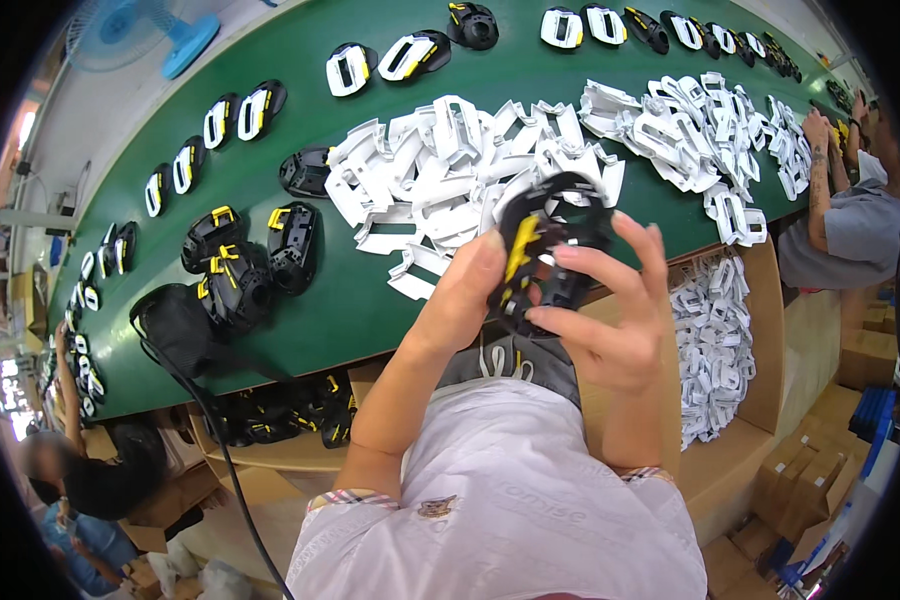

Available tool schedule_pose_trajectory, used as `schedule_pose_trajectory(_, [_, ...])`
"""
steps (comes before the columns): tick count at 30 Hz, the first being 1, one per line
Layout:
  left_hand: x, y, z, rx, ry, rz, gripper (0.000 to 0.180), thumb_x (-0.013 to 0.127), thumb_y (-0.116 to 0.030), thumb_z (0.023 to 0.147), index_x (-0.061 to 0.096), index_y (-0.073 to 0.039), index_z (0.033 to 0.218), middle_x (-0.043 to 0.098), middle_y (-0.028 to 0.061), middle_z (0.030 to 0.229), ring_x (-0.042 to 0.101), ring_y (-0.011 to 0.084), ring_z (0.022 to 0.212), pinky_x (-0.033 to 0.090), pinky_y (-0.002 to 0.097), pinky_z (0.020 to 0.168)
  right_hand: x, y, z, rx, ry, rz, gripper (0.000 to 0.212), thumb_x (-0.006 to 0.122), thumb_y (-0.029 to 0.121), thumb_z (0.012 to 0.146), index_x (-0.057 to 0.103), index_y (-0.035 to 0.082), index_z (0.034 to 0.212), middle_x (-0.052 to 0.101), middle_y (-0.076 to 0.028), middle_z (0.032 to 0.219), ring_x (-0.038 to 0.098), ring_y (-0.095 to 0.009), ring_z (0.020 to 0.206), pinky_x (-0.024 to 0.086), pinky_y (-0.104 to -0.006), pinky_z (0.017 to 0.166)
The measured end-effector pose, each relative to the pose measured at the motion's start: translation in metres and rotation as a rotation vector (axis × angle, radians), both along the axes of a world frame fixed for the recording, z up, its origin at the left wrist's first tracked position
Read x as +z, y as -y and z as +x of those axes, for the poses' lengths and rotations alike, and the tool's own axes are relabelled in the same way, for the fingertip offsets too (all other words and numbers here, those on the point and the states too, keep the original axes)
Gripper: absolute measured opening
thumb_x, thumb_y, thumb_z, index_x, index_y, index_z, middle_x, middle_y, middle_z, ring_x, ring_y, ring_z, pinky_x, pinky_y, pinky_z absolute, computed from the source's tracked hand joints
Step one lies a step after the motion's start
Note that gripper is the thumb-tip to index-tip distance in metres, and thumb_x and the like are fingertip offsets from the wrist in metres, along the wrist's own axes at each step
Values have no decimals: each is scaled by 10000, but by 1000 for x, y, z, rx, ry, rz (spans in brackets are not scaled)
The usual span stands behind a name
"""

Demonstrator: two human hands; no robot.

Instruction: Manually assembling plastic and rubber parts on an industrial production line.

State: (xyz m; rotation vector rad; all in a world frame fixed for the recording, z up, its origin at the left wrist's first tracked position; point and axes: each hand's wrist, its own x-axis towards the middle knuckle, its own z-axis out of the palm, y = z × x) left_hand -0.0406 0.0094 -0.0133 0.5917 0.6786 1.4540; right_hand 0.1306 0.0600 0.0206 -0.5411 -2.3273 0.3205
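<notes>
Before my chest, above the table's near edge, I hold a black oval plastic housing with yellow parts on its left side. My left hand is closed on its left edge, thumb along the side. My right hand grips the housing from the right, two fingertips on its inner face and the other fingers bent up beside it. Motion blurs its detail, and the fingers hide some of the inside. Just behind it lies a heap of white plastic frames.
Left on the green table are several black housings with yellow parts and a black mesh object with a cable. White-and-black assemblies line the far edge. Below right stands a carton of white frames. Co-workers sit at both ends.
</notes>
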Motion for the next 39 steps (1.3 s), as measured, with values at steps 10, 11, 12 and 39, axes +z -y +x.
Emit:
schedule_pose_trajectory(10, [-5,1,12,129,-374,-32,355,467,-305,955,580,14,848,589,47,641,522,70,556,417,218,507,-21,11,-8,-8,-498,-1246,421,626,80,805,469,-58,1170,530,-120,1107,555,-168,974,443,-316,871])
schedule_pose_trajectory(11, [-5,1,13,186,-400,-41,352,471,-305,953,576,9,834,585,47,628,519,70,535,417,222,493,-26,14,-13,-40,-524,-1212,388,617,58,808,479,-58,1151,542,-114,1075,562,-157,950,449,-305,860])
schedule_pose_trajectory(12, [-5,-1,15,249,-424,-48,350,475,-304,952,572,5,820,580,47,616,515,69,513,416,227,479,-30,15,-16,-69,-544,-1177,355,609,35,811,488,-59,1131,554,-108,1043,570,-147,926,455,-294,849])
schedule_pose_trajectory(39, [-5,-8,35,375,-571,160,319,496,-237,913,462,-6,697,416,16,558,328,69,529,277,248,454,-31,23,-18,-156,-773,-1146,194,576,-53,750,535,-24,937,520,1,824,478,-51,764,393,-193,672])
